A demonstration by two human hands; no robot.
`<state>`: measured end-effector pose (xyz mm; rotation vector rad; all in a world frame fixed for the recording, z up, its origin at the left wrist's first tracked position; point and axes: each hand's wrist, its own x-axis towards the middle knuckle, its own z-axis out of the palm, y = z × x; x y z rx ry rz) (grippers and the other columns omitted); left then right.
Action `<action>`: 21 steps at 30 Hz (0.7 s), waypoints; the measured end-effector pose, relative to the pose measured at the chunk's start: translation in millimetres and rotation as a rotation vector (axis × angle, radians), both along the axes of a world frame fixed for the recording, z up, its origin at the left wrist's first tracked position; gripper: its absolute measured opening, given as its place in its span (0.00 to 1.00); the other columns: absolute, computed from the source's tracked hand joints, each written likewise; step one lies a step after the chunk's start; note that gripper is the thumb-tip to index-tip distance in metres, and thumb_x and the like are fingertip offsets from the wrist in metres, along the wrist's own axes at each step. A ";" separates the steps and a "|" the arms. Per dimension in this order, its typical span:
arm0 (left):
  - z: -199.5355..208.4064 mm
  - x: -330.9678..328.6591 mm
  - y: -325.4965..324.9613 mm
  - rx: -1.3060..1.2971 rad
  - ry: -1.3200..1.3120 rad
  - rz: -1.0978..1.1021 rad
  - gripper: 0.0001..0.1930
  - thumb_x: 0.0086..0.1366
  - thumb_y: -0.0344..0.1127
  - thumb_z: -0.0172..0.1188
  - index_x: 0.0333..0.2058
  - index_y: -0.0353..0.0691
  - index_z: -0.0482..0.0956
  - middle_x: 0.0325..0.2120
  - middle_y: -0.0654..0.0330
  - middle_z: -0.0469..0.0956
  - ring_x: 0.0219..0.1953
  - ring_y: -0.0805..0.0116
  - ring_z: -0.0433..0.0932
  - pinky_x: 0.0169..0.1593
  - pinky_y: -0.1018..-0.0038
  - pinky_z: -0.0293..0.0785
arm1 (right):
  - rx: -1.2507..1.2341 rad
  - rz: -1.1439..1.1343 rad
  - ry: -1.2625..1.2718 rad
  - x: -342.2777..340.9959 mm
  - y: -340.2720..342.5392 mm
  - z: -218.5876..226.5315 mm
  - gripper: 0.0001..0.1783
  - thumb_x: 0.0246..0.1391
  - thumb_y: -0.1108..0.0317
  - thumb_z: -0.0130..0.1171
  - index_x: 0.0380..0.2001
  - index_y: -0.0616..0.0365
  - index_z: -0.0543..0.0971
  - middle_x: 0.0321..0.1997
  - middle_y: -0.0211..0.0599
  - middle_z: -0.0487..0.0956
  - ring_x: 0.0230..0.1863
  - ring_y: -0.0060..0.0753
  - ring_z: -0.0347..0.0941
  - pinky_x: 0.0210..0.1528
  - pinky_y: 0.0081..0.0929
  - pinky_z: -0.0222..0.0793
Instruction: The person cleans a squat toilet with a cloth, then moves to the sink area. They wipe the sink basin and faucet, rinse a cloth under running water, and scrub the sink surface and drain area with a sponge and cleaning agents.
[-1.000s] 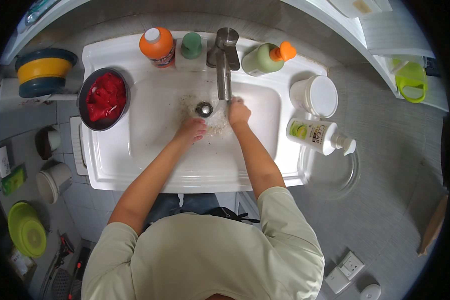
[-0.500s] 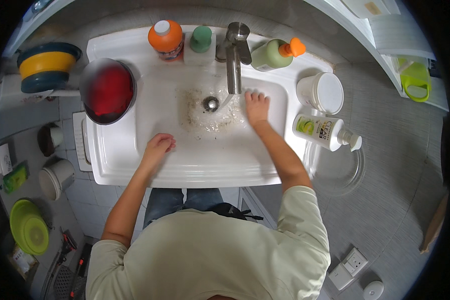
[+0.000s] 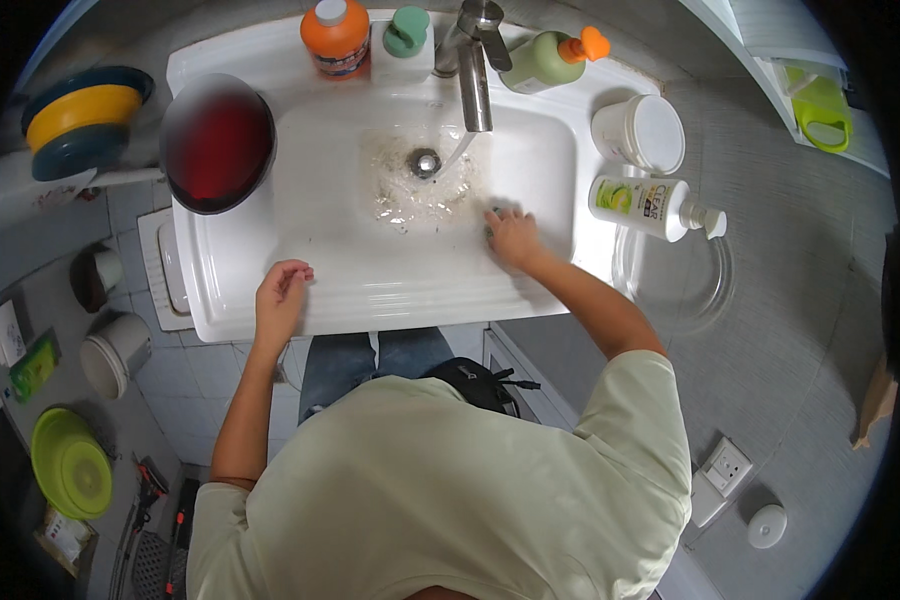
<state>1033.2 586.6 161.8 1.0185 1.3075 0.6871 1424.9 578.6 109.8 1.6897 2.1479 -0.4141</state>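
In the white sink (image 3: 350, 270), my right hand (image 3: 516, 240) reaches down to the right side of the basin. Its fingers are bent over a small greenish thing (image 3: 491, 214), mostly hidden beneath them; I cannot make out its kind. My left hand (image 3: 285, 287) hovers by the front left of the sink, fingers loosely bent and apart, nothing in it. Water runs from the metal faucet (image 3: 475, 85) toward the drain stopper (image 3: 424, 163). Brown dirt and dark specks lie in the shallow water around the drain.
A dark bowl with a red inside (image 3: 218, 150) stands on the sink's left ledge. Along the back are an orange bottle (image 3: 336, 40), a green-capped container (image 3: 405, 45) and a green pump bottle (image 3: 545, 62). A white tub (image 3: 635, 133) and a white pump bottle (image 3: 640, 205) sit at right.
My right hand has moved nearer to me from beside the faucet, and its fingers now bend over a greenish thing. My left hand has shifted left. The whole view has tilted slightly.
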 end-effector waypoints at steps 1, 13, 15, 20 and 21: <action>0.2 -2.0 -0.5 0.001 -0.001 -0.002 0.06 0.63 0.25 0.46 0.37 0.33 0.70 0.33 0.61 0.73 0.38 0.74 0.72 0.46 0.80 0.66 | 0.057 0.004 -0.042 0.4 5.0 2.0 0.12 0.47 0.71 0.46 0.36 0.57 0.74 0.43 0.41 0.72 0.50 0.43 0.64 0.53 0.37 0.60; 5.7 -26.2 -16.1 0.027 -0.023 0.059 0.06 0.63 0.24 0.46 0.37 0.33 0.70 0.33 0.60 0.73 0.38 0.74 0.72 0.46 0.80 0.67 | -0.303 -0.222 0.090 -30.4 -11.0 -43.2 0.13 0.43 0.68 0.49 0.32 0.63 0.76 0.36 0.51 0.76 0.39 0.53 0.71 0.45 0.41 0.66; 3.8 -27.9 -17.9 0.015 -0.037 0.081 0.06 0.63 0.24 0.46 0.37 0.33 0.70 0.33 0.60 0.73 0.38 0.74 0.73 0.46 0.80 0.67 | -0.323 -0.324 0.304 -73.3 2.1 -44.7 0.15 0.43 0.69 0.48 0.34 0.62 0.77 0.37 0.52 0.76 0.40 0.53 0.71 0.46 0.40 0.66; 13.2 -24.1 -20.3 -0.015 -0.042 0.096 0.06 0.63 0.24 0.46 0.38 0.32 0.70 0.33 0.60 0.73 0.39 0.74 0.73 0.47 0.79 0.67 | -0.122 -0.217 0.725 -120.8 6.6 -51.7 0.17 0.44 0.72 0.47 0.39 0.56 0.77 0.43 0.49 0.75 0.43 0.50 0.71 0.47 0.38 0.66; 16.5 -26.7 -23.6 -0.010 -0.035 0.099 0.06 0.63 0.24 0.46 0.38 0.32 0.70 0.34 0.60 0.73 0.39 0.74 0.73 0.47 0.79 0.67 | -0.188 -0.223 0.666 -108.1 6.8 -39.5 0.17 0.44 0.72 0.47 0.39 0.56 0.77 0.43 0.48 0.75 0.43 0.50 0.71 0.47 0.37 0.66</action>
